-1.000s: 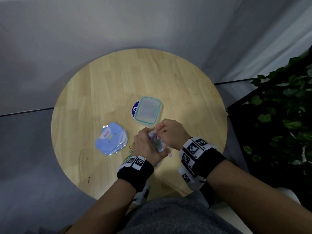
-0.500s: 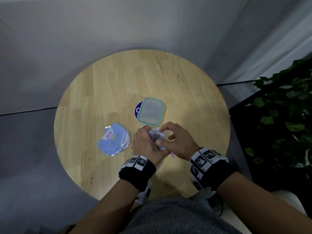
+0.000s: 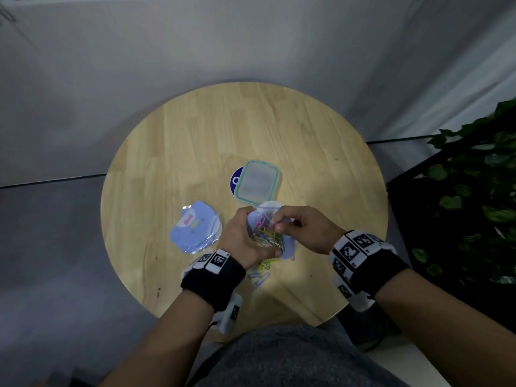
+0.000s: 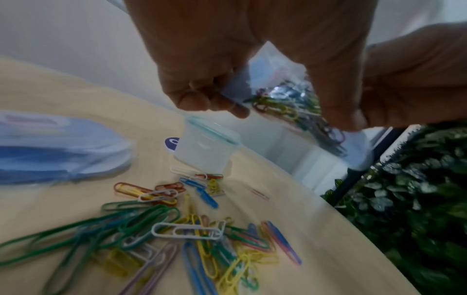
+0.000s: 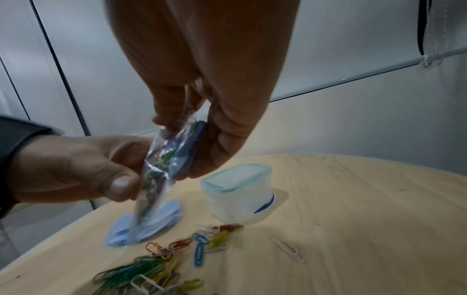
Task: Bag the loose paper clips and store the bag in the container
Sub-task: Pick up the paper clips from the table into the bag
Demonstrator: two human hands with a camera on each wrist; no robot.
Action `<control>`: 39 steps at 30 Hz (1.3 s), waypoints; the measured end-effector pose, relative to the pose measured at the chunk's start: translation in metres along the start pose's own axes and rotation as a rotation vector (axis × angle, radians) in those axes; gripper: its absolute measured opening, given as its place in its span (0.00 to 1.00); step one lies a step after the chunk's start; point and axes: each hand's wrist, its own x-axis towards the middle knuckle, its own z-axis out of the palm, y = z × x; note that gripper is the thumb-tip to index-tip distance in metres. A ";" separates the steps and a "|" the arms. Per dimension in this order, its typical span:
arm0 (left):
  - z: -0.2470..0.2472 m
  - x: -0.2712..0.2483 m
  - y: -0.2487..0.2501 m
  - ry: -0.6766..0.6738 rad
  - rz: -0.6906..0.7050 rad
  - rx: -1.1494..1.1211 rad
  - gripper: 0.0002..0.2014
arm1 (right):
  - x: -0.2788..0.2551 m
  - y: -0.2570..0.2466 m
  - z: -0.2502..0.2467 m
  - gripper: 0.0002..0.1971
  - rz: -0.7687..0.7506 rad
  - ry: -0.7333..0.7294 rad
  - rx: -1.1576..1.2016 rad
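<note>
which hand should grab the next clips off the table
Probably the right hand: it only pinches the bag at its top, while the left hand grips the bag's body. The loose paper clips lie below both hands.

Glossy clear plastic bag (image 3: 265, 227), matt wood table (image 3: 195, 141), frosted plastic container (image 3: 258, 182).

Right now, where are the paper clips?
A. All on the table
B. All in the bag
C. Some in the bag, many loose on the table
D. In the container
C: the bag held by both hands shows clips inside, while many paper clips lie loose on the table.
</note>
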 end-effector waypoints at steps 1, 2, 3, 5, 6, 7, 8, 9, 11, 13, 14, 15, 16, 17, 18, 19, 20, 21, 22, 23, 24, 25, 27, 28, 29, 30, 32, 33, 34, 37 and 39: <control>0.003 0.000 -0.004 -0.013 0.010 -0.013 0.41 | 0.001 0.003 0.000 0.08 0.007 0.002 0.025; 0.005 0.001 -0.008 -0.029 -0.001 -0.051 0.39 | 0.002 0.007 0.001 0.09 0.020 -0.003 0.044; 0.007 0.000 -0.010 -0.050 -0.013 -0.115 0.37 | 0.002 0.009 0.001 0.11 0.029 -0.018 0.057; 0.008 0.000 -0.014 -0.080 -0.058 -0.266 0.31 | 0.002 0.011 0.002 0.17 0.044 -0.042 0.083; 0.005 0.000 -0.013 -0.082 -0.082 -0.344 0.26 | 0.002 0.012 0.002 0.19 0.054 -0.040 0.092; 0.002 0.000 -0.010 -0.070 -0.125 -0.413 0.18 | 0.002 0.012 0.001 0.20 0.062 -0.030 0.096; -0.002 0.001 -0.007 -0.060 -0.183 -0.455 0.08 | 0.002 0.012 -0.001 0.20 0.084 -0.023 0.104; -0.005 0.002 -0.004 -0.064 -0.216 -0.485 0.02 | 0.001 0.012 -0.002 0.20 0.099 -0.043 0.126; -0.006 0.005 -0.005 -0.066 -0.193 -0.435 0.09 | 0.001 0.010 -0.001 0.19 0.103 -0.133 0.128; -0.003 0.007 -0.004 -0.068 -0.120 -0.373 0.10 | 0.003 0.008 0.004 0.16 0.132 -0.227 0.011; 0.000 0.007 -0.003 -0.052 -0.095 -0.354 0.11 | 0.003 0.005 0.006 0.14 0.144 -0.279 -0.058; 0.002 0.008 -0.004 -0.031 -0.085 -0.346 0.11 | 0.006 0.006 0.007 0.14 0.151 -0.319 -0.102; 0.004 0.010 -0.006 -0.013 -0.078 -0.341 0.11 | 0.007 0.006 0.007 0.14 0.147 -0.336 -0.122; 0.005 0.011 -0.008 0.005 -0.067 -0.335 0.11 | 0.008 0.006 0.005 0.14 0.120 -0.323 -0.125; 0.005 0.012 -0.012 0.020 -0.062 -0.333 0.11 | 0.007 0.004 0.002 0.13 0.083 -0.284 -0.115; 0.005 0.012 -0.015 0.032 -0.064 -0.324 0.12 | 0.007 0.004 -0.004 0.11 0.053 -0.219 -0.076; 0.004 0.012 -0.016 0.046 -0.065 -0.302 0.13 | 0.005 0.004 -0.009 0.10 0.041 -0.130 -0.025; 0.004 0.012 -0.016 0.059 -0.059 -0.284 0.15 | 0.003 0.006 -0.014 0.11 0.044 -0.040 0.024; 0.003 0.011 -0.014 0.069 -0.055 -0.284 0.16 | 0.000 0.008 -0.016 0.11 0.046 0.008 0.052; 0.004 0.012 -0.013 0.082 -0.050 -0.296 0.16 | -0.002 0.010 -0.016 0.12 0.059 0.018 0.045; 0.005 0.012 -0.011 0.098 -0.041 -0.310 0.15 | -0.004 0.013 -0.015 0.12 0.079 0.002 0.009; 0.007 0.013 -0.010 0.108 -0.026 -0.320 0.14 | -0.004 0.016 -0.012 0.12 0.107 -0.018 -0.027; 0.010 0.016 -0.007 0.110 -0.007 -0.305 0.12 | -0.003 0.022 -0.002 0.12 0.124 -0.063 -0.057; 0.011 0.018 -0.004 0.112 0.001 -0.290 0.12 | -0.002 0.024 0.002 0.11 0.116 -0.082 -0.073; 0.011 0.018 -0.003 0.123 0.006 -0.283 0.14 | -0.001 0.026 0.006 0.10 0.106 -0.095 -0.092; 0.011 0.018 -0.001 0.134 0.011 -0.285 0.15 | -0.002 0.026 0.009 0.09 0.097 -0.107 -0.097; 0.008 0.019 -0.002 0.147 0.023 -0.271 0.16 | -0.003 0.025 0.009 0.09 0.092 -0.080 -0.076; 0.007 0.018 -0.003 0.152 0.026 -0.250 0.16 | -0.003 0.025 0.007 0.08 0.094 -0.040 -0.066; 0.005 0.018 -0.004 0.155 0.030 -0.234 0.16 | -0.003 0.024 0.004 0.08 0.090 0.001 -0.056; 0.003 0.019 -0.005 0.166 0.015 -0.225 0.16 | -0.001 0.023 0.001 0.09 0.029 0.032 -0.028; 0.004 0.020 -0.002 0.169 0.023 -0.244 0.16 | 0.002 0.022 0.004 0.10 0.028 -0.023 -0.015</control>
